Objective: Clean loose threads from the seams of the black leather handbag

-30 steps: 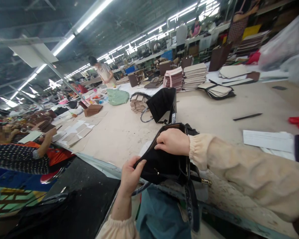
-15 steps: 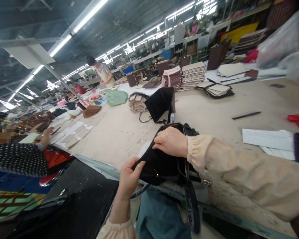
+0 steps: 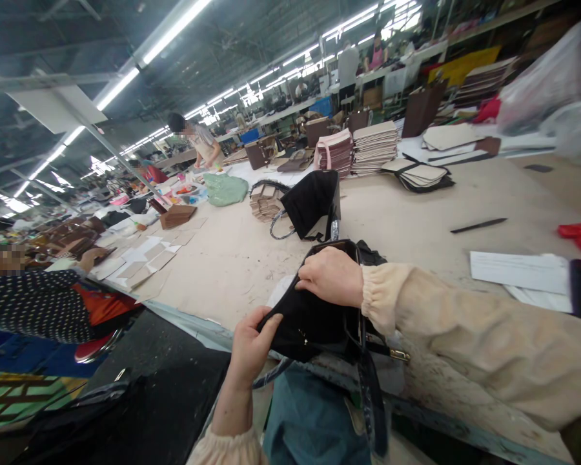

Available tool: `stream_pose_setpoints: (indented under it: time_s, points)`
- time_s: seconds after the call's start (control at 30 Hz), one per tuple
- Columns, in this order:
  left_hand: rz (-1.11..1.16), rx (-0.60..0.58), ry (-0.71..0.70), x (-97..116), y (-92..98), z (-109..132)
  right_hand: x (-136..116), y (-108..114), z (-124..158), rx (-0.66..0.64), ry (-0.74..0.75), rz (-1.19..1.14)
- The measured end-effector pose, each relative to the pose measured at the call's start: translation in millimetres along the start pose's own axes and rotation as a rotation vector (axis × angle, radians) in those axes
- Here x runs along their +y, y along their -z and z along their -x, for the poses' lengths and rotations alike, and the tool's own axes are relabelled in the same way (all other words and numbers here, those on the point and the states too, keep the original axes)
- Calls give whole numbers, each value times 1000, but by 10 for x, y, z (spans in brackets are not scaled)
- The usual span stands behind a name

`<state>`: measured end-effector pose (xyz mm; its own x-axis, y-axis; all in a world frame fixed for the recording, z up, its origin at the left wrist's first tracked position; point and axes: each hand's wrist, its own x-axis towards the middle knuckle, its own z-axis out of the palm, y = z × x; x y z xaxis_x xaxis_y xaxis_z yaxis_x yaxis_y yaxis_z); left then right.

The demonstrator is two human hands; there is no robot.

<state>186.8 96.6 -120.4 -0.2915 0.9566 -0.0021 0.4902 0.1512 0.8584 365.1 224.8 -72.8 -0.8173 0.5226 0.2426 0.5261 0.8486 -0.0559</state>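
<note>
Mid-step, apparently: black bag (image 3: 314,323) held spread open at the counter (image 3: 416,219) edge, left hand (image 3: 252,345) and right hand (image 3: 332,276) fingers clamped on its rim.

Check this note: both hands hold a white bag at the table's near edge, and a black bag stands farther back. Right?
In the head view the held bag in the left hand and right hand is black, not white. It is at the near edge of the table, and a second bag, black, stands farther back.
</note>
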Motion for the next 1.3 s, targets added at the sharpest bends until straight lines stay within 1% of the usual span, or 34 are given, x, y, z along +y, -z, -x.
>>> stream_pose_setpoints:
  time_s: [0.3,0.47,0.7,0.8,0.9,1.0,1.13,1.23,1.3]
  points:
    - [34,-7,10,-23,-5,4,4,-24,26,25,13,-3]
    - [35,-17,9,-24,-5,11,0,-9,15,12,20,4]
    - [23,-29,-5,-6,-3,16,4,-37,-5,22,-19,-9]
    - [37,-44,3,-4,-5,10,7,-54,1,51,-64,-36]
    - [54,-57,7,-5,-11,6,12,-60,6,115,-103,-68]
    - [40,-67,-12,13,-13,18,21,-42,2,102,-54,-70]
    - [-91,-84,-68,110,13,40,45,13,-7,18,-1,-47]
    - [-317,-134,-109,271,20,-1,60,46,-16,5,11,-38]
    - [-492,-115,-135,406,-12,-79,65,44,-29,1,8,-32]
